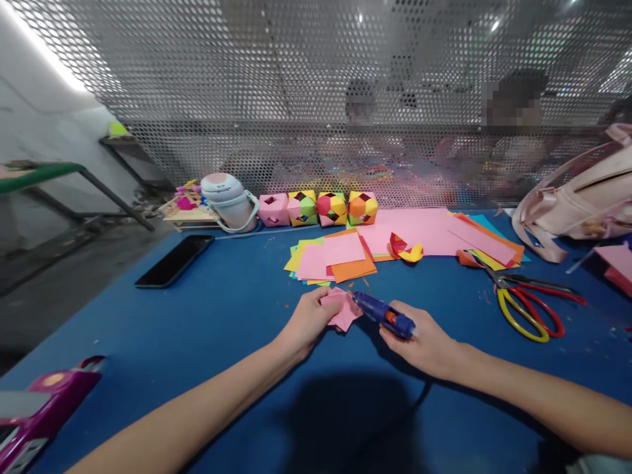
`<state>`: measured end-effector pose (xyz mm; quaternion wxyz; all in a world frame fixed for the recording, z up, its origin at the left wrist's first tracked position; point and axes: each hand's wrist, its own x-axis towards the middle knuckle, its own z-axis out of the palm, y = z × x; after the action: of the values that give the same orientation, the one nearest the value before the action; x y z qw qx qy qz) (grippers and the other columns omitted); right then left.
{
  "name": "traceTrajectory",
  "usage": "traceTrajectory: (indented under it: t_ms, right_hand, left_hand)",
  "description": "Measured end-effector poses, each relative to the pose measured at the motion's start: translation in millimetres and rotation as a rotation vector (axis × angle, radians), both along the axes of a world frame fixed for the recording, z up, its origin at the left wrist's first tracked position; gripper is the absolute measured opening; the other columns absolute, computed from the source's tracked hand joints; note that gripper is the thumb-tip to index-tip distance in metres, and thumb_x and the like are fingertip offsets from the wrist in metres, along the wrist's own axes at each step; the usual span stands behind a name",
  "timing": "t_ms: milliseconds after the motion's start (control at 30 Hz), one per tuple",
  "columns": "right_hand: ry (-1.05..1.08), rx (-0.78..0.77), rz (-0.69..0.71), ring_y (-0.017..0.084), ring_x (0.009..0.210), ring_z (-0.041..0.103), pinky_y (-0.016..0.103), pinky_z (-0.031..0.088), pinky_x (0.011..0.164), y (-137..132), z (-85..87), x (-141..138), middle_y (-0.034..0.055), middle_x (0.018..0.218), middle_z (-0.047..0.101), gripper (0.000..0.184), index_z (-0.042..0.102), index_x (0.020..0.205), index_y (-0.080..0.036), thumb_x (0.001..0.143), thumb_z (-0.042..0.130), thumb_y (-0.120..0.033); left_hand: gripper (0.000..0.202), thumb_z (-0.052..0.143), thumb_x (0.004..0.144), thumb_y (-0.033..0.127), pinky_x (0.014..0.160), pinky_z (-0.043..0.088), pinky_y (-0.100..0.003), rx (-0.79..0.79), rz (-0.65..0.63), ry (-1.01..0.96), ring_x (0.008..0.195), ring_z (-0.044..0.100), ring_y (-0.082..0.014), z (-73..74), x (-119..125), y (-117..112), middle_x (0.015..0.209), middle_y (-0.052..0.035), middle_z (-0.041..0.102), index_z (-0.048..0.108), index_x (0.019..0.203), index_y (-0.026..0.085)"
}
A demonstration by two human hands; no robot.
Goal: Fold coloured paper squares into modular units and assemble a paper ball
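Observation:
My left hand (310,317) pinches a folded pink paper piece (344,311) between thumb and fingers, just above the blue table. In my right hand (419,339) is a blue hot glue gun (382,312), its tip pointing left and meeting or nearly meeting the right edge of the paper; I cannot tell if they touch. The gun's handle is mostly hidden by my fingers. Beyond my hands lies a stack of coloured paper squares (344,253), pink and orange on top. Small folded red and yellow pieces (411,253) rest behind to the right.
Several folded paper cubes (332,209) line the back beside a white bottle (231,203). A phone (175,261) lies left, a purple tool (49,411) at front left. Scissors (523,309) and a pale pink bag (587,191) are right. A perforated metal screen (296,79) stands behind; people show through it.

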<state>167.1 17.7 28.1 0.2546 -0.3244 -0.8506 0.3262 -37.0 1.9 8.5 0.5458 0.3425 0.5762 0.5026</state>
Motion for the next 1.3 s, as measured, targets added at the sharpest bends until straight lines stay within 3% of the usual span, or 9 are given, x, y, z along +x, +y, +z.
traceTrajectory:
  t_ms: [367,867,1067,1300]
  right_hand:
    - [-0.098,0.152,0.029,0.011,0.057,0.046,0.022,0.034,0.053,5,-17.1,1,0.0004,0.072,0.052,0.007,0.045,0.084,-0.019,0.079,0.051,-0.017]
    - [-0.109,0.094,0.032,0.011,0.056,0.044,0.024,0.037,0.054,2,-16.1,2,0.0011,0.071,0.05,0.003,0.046,0.081,-0.018,0.08,0.048,-0.018]
    - [-0.12,0.161,0.074,0.013,0.058,0.048,0.024,0.037,0.054,2,-15.7,2,0.0032,0.072,0.053,0.005,0.047,0.084,-0.017,0.08,0.047,-0.02]
    - [-0.136,0.203,0.03,0.011,0.055,0.045,0.023,0.035,0.052,1,-16.2,4,0.0017,0.069,0.051,0.002,0.046,0.081,-0.018,0.081,0.046,-0.02]
  left_hand:
    - [0.009,0.064,0.063,0.02,0.043,0.042,-0.023,0.002,-0.136,0.075,0.041,0.054,-0.0117,-8.6,8,15,0.051,0.0024,0.06,0.056,0.064,0.015]
    - [0.011,0.063,0.066,0.024,0.045,0.041,-0.022,0.01,-0.139,0.106,0.043,0.055,-0.0122,-5.7,7,12,0.05,0.0038,0.06,0.055,0.061,0.017]
    - [0.014,0.064,0.065,0.022,0.044,0.04,-0.021,0.018,-0.134,0.116,0.042,0.054,-0.0117,-6.0,9,11,0.047,0.0054,0.056,0.052,0.058,0.018]
    - [0.014,0.063,0.066,0.023,0.045,0.04,-0.022,0.037,-0.118,0.114,0.044,0.054,-0.012,-9.1,6,11,0.048,0.0056,0.055,0.051,0.059,0.018]
